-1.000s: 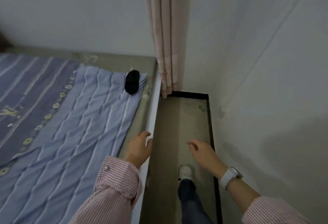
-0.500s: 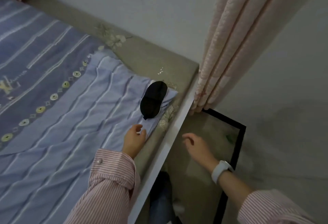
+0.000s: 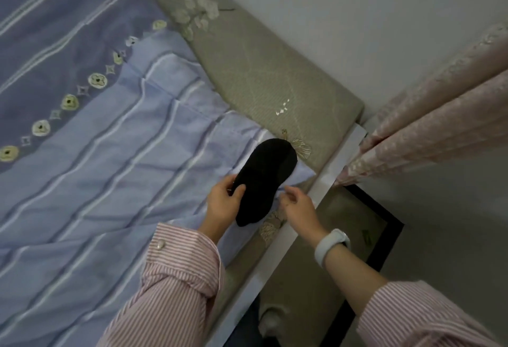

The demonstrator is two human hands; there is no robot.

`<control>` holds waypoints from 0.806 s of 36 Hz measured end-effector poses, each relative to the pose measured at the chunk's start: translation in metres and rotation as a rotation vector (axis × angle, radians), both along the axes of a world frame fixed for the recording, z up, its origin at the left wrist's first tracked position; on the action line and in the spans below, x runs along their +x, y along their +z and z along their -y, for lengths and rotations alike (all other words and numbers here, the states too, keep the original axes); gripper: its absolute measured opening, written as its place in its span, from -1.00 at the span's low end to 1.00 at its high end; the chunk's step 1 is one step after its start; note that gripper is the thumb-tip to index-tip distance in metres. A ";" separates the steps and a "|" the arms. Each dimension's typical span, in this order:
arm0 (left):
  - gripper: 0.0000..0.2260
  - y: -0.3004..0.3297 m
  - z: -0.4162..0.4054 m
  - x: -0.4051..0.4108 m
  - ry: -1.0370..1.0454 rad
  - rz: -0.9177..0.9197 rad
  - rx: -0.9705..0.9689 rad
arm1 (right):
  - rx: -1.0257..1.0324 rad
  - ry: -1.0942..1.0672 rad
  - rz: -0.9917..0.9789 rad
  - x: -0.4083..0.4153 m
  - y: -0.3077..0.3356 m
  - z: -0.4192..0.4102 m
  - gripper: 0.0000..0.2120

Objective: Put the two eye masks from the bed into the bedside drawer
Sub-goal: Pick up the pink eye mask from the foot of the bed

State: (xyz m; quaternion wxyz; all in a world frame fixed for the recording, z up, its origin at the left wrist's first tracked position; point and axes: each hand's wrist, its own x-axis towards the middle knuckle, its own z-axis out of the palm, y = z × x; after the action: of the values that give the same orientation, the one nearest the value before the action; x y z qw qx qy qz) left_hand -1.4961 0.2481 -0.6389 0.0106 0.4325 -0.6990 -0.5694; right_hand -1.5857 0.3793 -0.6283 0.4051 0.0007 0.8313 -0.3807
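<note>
A black eye mask [image 3: 266, 179] lies near the bed's corner on the light blue striped sheet [image 3: 115, 170]. My left hand [image 3: 223, 203] grips the mask's left edge, thumb on top and fingers under it. My right hand [image 3: 297, 205] hovers at the mask's right edge with the fingers curled, touching or almost touching it; I cannot tell which. Only one black shape shows, so I cannot tell whether it is one mask or two stacked. No drawer is in view.
The grey-green mattress [image 3: 264, 77] ends at a white bed rail [image 3: 297, 231] on the right. A pink curtain [image 3: 439, 115] hangs in the corner against the grey wall. A narrow strip of floor [image 3: 316, 272] with a black border runs between bed and wall.
I have leaned in closer to the bed corner. My left hand has moved forward and taken hold of the mask's edge. My right hand has come across from over the floor to the mask.
</note>
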 end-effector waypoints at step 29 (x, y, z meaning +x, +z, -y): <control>-0.80 0.247 -0.141 0.255 0.705 -0.203 0.224 | -0.579 0.640 0.135 0.190 0.222 -0.057 -0.86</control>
State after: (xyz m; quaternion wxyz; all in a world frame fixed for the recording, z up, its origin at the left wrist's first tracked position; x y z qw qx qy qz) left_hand -1.2411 0.3894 -0.3923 0.2275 0.5862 -0.4361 -0.6438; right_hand -1.3952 0.4366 -0.4064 0.5397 -0.3458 0.6200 -0.4524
